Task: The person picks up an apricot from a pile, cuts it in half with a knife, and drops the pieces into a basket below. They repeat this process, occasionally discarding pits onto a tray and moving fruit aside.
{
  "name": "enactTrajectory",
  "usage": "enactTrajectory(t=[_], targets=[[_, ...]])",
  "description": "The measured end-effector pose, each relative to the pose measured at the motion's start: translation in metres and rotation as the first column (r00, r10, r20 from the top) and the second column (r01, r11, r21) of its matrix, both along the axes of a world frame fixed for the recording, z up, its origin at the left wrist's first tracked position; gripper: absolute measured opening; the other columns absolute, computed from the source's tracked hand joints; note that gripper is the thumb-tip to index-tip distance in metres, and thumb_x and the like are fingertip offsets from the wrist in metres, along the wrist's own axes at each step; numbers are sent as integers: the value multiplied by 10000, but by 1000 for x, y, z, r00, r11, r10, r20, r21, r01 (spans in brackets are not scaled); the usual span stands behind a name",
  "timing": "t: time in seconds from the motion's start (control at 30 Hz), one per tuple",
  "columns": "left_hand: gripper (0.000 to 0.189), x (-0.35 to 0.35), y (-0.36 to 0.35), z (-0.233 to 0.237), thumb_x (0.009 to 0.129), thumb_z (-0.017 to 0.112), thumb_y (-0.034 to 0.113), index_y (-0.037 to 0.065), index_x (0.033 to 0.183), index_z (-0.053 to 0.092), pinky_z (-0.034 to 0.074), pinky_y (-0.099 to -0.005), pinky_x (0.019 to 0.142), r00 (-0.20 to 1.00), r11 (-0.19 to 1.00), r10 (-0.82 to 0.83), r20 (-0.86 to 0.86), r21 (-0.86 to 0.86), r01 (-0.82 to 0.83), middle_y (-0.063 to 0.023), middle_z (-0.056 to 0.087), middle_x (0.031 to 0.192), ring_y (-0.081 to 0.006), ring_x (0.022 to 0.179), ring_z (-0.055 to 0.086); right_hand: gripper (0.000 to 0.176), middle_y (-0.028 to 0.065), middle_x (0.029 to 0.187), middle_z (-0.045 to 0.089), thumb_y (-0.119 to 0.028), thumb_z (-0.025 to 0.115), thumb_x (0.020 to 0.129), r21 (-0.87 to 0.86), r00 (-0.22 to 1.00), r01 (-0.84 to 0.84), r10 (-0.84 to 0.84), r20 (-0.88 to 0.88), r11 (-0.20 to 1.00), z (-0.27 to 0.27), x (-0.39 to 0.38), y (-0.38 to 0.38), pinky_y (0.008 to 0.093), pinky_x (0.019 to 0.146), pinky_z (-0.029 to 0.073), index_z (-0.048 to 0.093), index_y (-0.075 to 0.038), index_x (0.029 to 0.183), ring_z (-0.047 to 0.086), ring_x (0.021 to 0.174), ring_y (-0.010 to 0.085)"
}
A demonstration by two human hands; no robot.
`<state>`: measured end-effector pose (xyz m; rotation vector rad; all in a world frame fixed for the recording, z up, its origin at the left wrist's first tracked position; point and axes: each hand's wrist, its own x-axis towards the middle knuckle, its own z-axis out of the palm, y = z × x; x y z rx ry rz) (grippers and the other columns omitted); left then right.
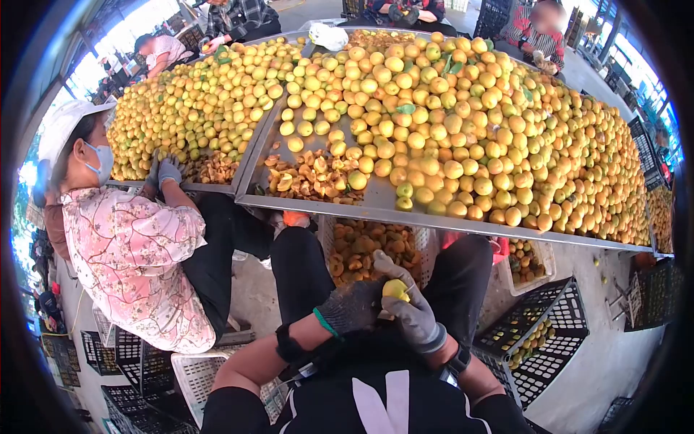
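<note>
My left hand [352, 305], in a dark glove with a green cuff, is closed at the near side of a yellow fruit [395, 290]. My right hand [413, 307], in a grey glove, wraps round the same fruit above my lap. Whether the left fingers hold anything is hidden. Below the hands' far side, between my knees, a white crate [426, 254] holds orange fruit halves [372, 249]. Beyond it, whole yellow-orange fruit [463, 123] is heaped on a metal table [376, 211], with a pile of split pieces [318, 177] near its edge.
A co-worker [130, 246] in a pink floral top and gloves sits close at the left. Several other people sit along the table's far side. Black crates [538, 333] stand at the right, one with fruit inside. A white crate [199, 380] is at the lower left.
</note>
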<state>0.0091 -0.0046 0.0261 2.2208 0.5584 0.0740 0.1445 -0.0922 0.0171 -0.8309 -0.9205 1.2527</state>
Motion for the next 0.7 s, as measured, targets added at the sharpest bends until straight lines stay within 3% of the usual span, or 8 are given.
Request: enactTrajectory(t=[0.1,0.17,0.3,0.37,0.47,0.57,0.63,0.7], targets=[[443,-1,2,-12,834,647,210,37,1222,521,511,-446,841,992,991,127,8,-41,-126,-213,635,1082,-366,985,629,475,148,1384,471,-155,615,860,-76,978,197,-191,81,977,-1,-4,2,366,1125,222,492,-18,1298,374,1343,255],[455,-2,2,-14,835,658,218,33,1226,515,508,-441,849,985,986,159,61,-64,-155,-210,635,1086,-362,995,626,473,98,1251,558,-227,660,879,-13,823,278,-231,520,961,-7,5,-2,306,978,397,511,-18,1277,531,1153,214],[507,-1,-5,-8,824,705,227,31,1242,495,502,-404,874,967,913,204,156,-386,-130,-189,637,1096,-339,1019,623,503,55,1110,612,-333,675,888,-49,590,228,-98,802,972,18,19,-3,274,877,449,542,-17,1257,589,992,170],[528,-1,-5,-13,817,722,233,32,1247,490,499,-393,881,960,877,222,173,-466,-119,-180,638,1101,-331,1026,622,499,20,1021,627,-381,655,899,-275,980,108,-55,193,955,8,13,-4,246,870,440,576,-9,1221,568,952,119],[540,-3,-7,-17,805,735,236,36,1247,498,503,-389,876,933,899,219,285,-430,-79,-174,641,1092,-322,1026,625,533,9,1053,608,-416,630,909,-259,994,44,-17,105,965,3,6,-7,227,857,441,563,-13,1250,545,974,89],[527,-7,0,0,796,741,239,36,1225,513,507,-389,868,981,973,102,167,-224,-63,-180,641,1069,-321,1015,628,547,7,1086,591,-427,607,921,-274,1000,-16,16,-2,962,-2,2,-8,219,857,440,544,-22,1283,535,981,88],[523,-6,4,10,786,715,237,22,1224,526,477,-387,935,966,985,44,-256,-150,-85,-222,585,1139,-343,1079,576,557,10,1083,595,-415,583,937,-335,996,-50,24,-80,941,4,-1,-9,217,858,438,508,-10,1312,538,966,81],[524,-6,5,-7,795,705,232,23,1236,515,476,-394,936,981,992,45,-191,-109,-67,-221,585,1132,-345,1077,577,568,13,1081,599,-404,559,952,-393,988,-79,20,-153,916,4,1,-10,214,858,436,472,1,1341,542,951,74]])
